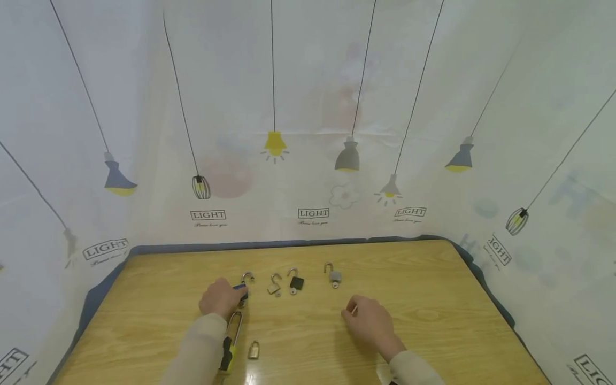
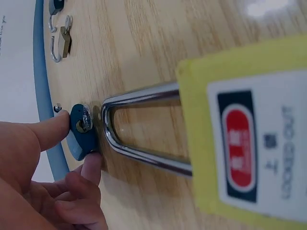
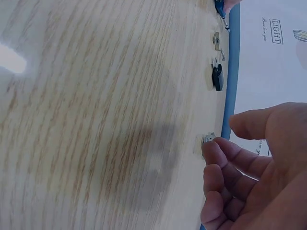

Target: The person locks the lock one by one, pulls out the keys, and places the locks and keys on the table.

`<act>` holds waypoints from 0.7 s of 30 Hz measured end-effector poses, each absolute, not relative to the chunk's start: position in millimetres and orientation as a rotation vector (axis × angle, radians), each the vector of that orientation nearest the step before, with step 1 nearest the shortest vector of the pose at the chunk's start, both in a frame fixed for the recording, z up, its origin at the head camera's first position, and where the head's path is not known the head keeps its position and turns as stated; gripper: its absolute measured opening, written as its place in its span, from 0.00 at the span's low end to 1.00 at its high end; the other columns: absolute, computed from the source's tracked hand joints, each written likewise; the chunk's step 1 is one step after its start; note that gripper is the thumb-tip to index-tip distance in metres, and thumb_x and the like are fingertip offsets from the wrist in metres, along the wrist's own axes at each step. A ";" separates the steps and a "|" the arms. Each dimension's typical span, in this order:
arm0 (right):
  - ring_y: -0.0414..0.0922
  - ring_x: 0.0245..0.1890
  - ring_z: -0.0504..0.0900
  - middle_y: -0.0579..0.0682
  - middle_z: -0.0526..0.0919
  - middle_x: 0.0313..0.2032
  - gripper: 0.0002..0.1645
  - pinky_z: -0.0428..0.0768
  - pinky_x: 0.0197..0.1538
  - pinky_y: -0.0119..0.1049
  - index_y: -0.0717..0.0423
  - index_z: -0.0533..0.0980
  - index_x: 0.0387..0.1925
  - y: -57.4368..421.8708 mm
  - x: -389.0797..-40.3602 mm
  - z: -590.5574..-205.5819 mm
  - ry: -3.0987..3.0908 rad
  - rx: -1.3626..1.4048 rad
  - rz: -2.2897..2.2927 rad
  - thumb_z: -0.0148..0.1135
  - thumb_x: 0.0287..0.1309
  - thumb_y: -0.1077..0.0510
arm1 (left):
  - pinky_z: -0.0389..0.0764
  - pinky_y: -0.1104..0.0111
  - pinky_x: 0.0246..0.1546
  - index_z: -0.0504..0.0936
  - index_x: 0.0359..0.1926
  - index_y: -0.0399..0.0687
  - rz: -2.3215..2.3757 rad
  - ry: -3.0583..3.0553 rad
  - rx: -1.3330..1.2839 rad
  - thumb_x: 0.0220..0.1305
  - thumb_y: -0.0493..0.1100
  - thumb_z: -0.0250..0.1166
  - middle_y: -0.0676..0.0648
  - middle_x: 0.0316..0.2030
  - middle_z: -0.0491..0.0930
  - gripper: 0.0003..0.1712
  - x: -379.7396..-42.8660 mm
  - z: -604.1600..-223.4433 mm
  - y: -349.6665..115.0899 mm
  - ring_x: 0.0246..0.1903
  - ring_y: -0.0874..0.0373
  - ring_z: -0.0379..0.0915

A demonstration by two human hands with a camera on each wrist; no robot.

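My left hand [image 1: 220,298] pinches a blue padlock [image 2: 81,143] between thumb and fingers at the left of the table. The padlock's shackle stands open in the head view, and a key sits in its keyhole in the left wrist view. Right in front of that hand lies a long-shackle padlock with a yellow-and-black body [image 1: 228,354] and a "LOCKED OUT" label [image 2: 259,143]. Loosely curled and holding nothing, my right hand [image 1: 370,322] hovers over the right part of the table. Nearest to it is a grey padlock [image 1: 335,276], shackle open, key in.
Between the hands, a brass padlock [image 1: 274,289] and a black padlock [image 1: 297,283] lie with open shackles and keys. A small brass padlock [image 1: 253,351] with its shackle down lies nearer the front. Behind the wooden table [image 1: 414,278] hangs a lamp-printed curtain [image 1: 308,160].
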State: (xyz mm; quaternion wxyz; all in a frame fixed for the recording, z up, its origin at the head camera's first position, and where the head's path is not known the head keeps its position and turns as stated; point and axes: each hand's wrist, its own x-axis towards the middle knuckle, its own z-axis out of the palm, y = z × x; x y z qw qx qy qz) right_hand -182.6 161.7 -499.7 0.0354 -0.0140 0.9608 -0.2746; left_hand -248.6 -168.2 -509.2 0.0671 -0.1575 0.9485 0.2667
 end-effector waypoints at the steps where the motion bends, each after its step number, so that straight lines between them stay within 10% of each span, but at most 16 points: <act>1: 0.39 0.20 0.72 0.45 0.79 0.24 0.09 0.71 0.22 0.34 0.52 0.77 0.32 161.7 -182.5 -500.0 2.950 -0.040 -0.837 0.63 0.57 0.51 | 0.62 0.70 0.14 0.76 0.34 0.36 0.813 2.854 -0.476 0.58 0.59 0.63 0.46 0.17 0.73 0.27 -248.4 -509.2 -168.3 0.14 0.57 0.64; 11: 0.40 0.21 0.73 0.45 0.80 0.25 0.09 0.72 0.23 0.35 0.52 0.77 0.32 162.1 -181.4 -504.5 2.908 -0.051 -0.853 0.63 0.57 0.51 | 0.54 0.72 0.12 0.68 0.16 0.47 0.948 2.791 -0.449 0.57 0.60 0.66 0.54 0.11 0.59 0.27 -247.2 -510.0 -174.9 0.12 0.63 0.52; 21: 0.39 0.19 0.73 0.45 0.81 0.24 0.10 0.72 0.21 0.34 0.53 0.77 0.32 163.4 -181.7 -509.0 2.907 -0.096 -0.879 0.63 0.57 0.51 | 0.59 0.70 0.13 0.75 0.22 0.39 1.000 2.784 -0.487 0.54 0.61 0.67 0.48 0.16 0.69 0.28 -250.1 -514.6 -179.0 0.15 0.58 0.60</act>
